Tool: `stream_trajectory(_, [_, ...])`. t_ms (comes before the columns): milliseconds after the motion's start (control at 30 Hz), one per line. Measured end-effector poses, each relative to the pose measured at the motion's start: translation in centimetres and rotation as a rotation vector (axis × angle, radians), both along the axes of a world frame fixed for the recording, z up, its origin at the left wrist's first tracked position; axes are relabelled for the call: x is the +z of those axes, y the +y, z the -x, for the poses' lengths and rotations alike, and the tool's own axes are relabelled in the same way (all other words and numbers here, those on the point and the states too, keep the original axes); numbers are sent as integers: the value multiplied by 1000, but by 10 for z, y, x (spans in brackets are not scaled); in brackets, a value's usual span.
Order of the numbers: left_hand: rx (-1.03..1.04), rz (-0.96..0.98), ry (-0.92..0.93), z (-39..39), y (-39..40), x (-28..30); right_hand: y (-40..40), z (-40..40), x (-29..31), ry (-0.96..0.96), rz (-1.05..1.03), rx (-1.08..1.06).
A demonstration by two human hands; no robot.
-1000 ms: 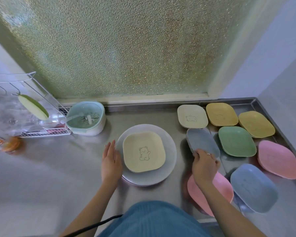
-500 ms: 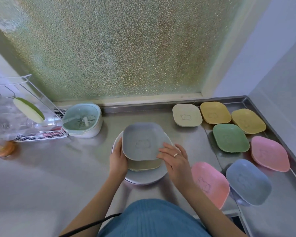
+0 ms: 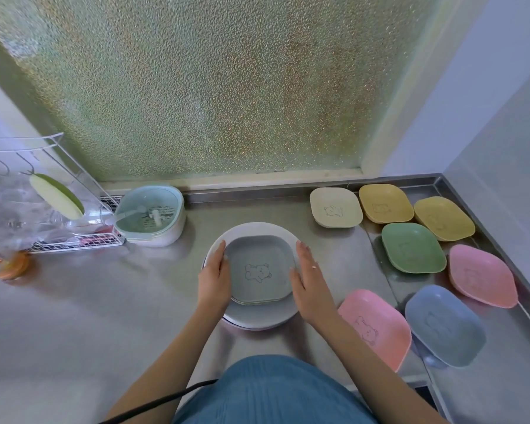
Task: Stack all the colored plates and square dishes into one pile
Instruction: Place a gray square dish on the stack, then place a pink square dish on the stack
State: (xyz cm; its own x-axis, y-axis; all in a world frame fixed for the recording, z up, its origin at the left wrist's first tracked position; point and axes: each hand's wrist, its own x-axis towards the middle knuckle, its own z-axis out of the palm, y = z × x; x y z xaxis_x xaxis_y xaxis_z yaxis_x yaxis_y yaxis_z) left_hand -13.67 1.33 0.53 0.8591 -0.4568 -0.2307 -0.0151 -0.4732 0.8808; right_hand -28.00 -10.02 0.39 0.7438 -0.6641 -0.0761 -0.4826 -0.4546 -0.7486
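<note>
A grey square dish (image 3: 259, 267) with a bear drawing lies on top of a cream square dish, both nested on round grey plates (image 3: 251, 316) in the middle of the counter. My left hand (image 3: 214, 278) rests flat against the dish's left edge and my right hand (image 3: 309, 281) against its right edge, fingers straight. To the right lie loose square dishes: cream (image 3: 335, 211), two yellow (image 3: 385, 203) (image 3: 443, 218), green (image 3: 413, 247), two pink (image 3: 482, 280) (image 3: 375, 328) and blue (image 3: 444, 324).
A mint strainer bowl (image 3: 150, 216) stands at the back left beside a white wire rack (image 3: 74, 240) holding a green-and-white tool. An orange-lidded item (image 3: 11, 264) lies at the far left. Frosted glass and walls close off the back and right.
My right hand carried the grey square dish from the right group onto the cream dish on the pile. Both hands now sit at its sides, and it lies level.
</note>
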Motion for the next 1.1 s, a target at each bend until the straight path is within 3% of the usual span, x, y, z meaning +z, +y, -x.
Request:
stream_trajectory(100, [-84,-55,-46,-1,0,1,-1,-6,-8,173,-9,40])
stream_trajectory(233, [-73,-58,-49,-1,1,4,-2,1,-11,48,-68,-9])
stream_trajectory(333, [-16,-20,1,0,4,3,-4,21,-12,4,-18,-194])
stream_trajectory(433, [11,25,36,1,5,3,-9,51,-22,215,105,-431])
stream_trajectory(500, [21,18,36,2,3,4,-11,64,-31,390,61,-515])
stream_trajectory(633, [15,-25,15,3,3,6,-4,72,-48,515,-17,-458])
stream_trajectory(1100, [-29,-60,-2,2,4,6,5,65,-55,321,289,-249])
